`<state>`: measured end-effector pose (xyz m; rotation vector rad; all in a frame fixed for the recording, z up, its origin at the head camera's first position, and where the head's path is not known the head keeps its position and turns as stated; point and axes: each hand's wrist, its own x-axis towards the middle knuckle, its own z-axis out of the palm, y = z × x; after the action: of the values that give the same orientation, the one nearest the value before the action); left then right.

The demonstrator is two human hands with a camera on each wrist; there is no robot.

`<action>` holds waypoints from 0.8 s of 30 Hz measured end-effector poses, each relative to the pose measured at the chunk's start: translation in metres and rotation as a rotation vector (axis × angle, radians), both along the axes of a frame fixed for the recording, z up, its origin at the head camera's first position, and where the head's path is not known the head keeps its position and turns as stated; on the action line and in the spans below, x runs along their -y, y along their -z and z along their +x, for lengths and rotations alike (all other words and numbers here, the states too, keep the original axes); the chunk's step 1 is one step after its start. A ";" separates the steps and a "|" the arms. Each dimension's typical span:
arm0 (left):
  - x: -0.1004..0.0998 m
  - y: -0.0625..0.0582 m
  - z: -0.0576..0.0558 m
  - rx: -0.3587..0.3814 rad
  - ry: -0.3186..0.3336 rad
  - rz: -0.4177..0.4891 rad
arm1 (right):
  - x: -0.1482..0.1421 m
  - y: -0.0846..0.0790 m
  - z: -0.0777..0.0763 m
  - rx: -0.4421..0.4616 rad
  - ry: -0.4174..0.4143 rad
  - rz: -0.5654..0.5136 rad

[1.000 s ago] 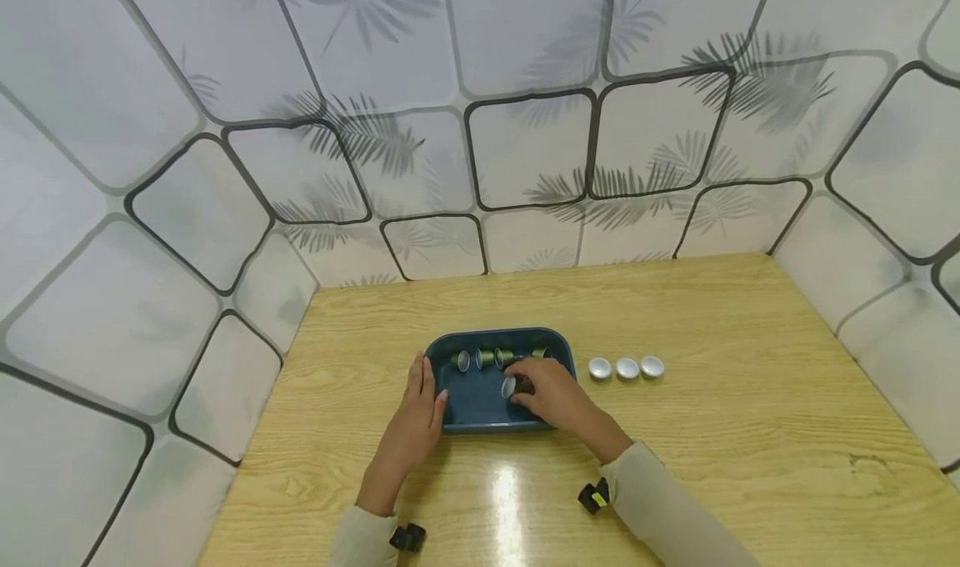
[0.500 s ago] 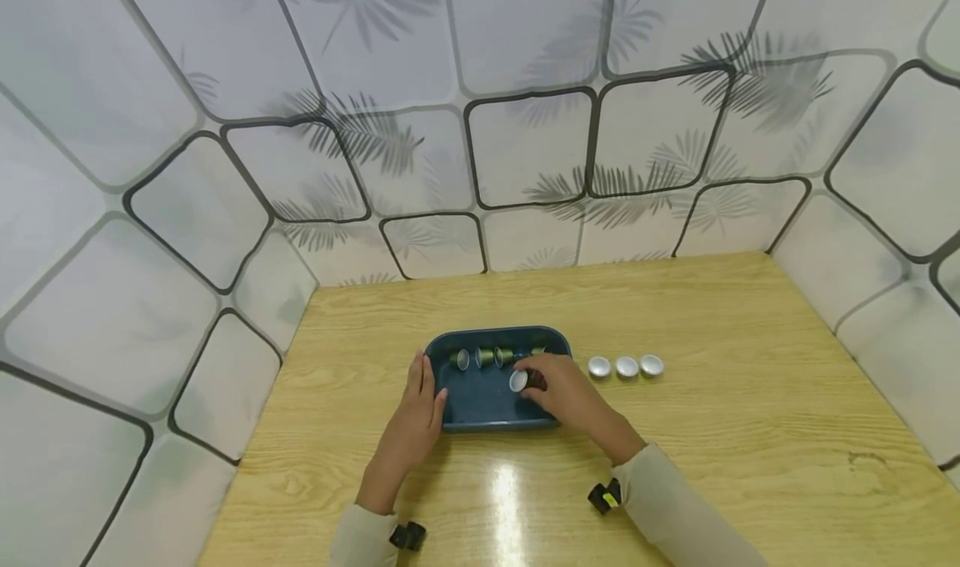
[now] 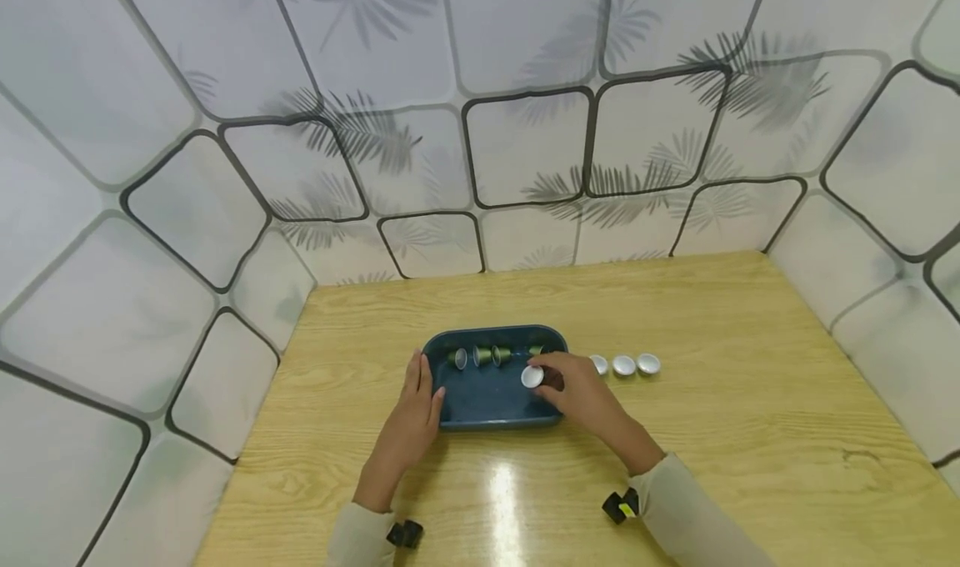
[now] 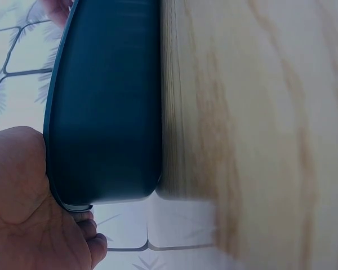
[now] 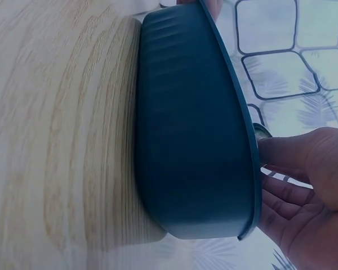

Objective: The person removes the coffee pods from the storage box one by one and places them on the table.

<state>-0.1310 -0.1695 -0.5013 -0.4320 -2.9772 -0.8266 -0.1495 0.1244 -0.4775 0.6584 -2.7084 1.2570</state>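
In the head view my right hand (image 3: 588, 396) pinches a coffee capsule (image 3: 532, 376) between thumb and fingers, over the right part of a dark blue tray (image 3: 487, 423). The capsule's silver lid faces me; its body is partly hidden by the fingers. My left hand (image 3: 408, 421) holds the tray's left side, fingers along the outside and thumb over the rim. Several green capsules (image 3: 482, 356) lie on their sides along the tray's far wall. The left wrist view shows my left palm (image 4: 28, 208) against the tray's rim.
Three more capsules (image 3: 624, 366), silver lids up, stand in a row on the wooden table (image 3: 720, 450) right of the tray; my right hand partly covers the nearest. A patterned wall covering (image 3: 532, 150) encloses the table's back and sides.
My right hand has moved right across the tray with the pinched capsule, whose lid has turned more toward me. The left hand stays on the tray.
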 end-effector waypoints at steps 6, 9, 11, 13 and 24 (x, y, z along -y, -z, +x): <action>0.001 0.001 0.000 -0.025 0.000 0.010 | -0.007 -0.003 0.003 -0.046 0.018 -0.051; 0.002 0.002 -0.001 -0.031 0.003 0.008 | -0.012 -0.002 0.005 -0.044 0.029 -0.080; 0.002 0.003 -0.001 -0.022 0.002 0.010 | -0.015 -0.002 0.007 -0.035 0.037 -0.093; 0.002 0.003 -0.001 -0.014 0.002 0.012 | -0.018 -0.002 0.009 -0.034 0.042 -0.093; 0.001 0.002 0.000 -0.004 0.007 0.015 | -0.041 -0.005 0.015 -0.095 0.090 -0.110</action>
<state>-0.1310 -0.1709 -0.5028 -0.4427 -2.9657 -0.8478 -0.1349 0.1653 -0.4725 0.5626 -2.5420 1.3074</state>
